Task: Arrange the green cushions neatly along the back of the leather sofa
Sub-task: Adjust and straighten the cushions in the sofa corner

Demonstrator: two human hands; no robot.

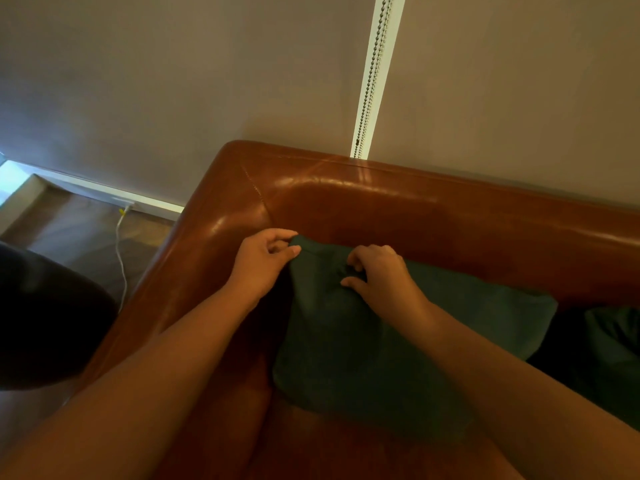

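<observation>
Left hand (265, 259): pinching top corner of green cushion (363, 341)
Right hand (379, 275): gripping cushion's upper edge
Cushion: in leather sofa (346, 202) corner

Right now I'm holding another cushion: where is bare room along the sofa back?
Free: the backrest right of the right hand, above the green cushion. Crowded: the corner by the armrest, where the left hand pinches that cushion's corner. A second cushion fills the right edge.
</observation>
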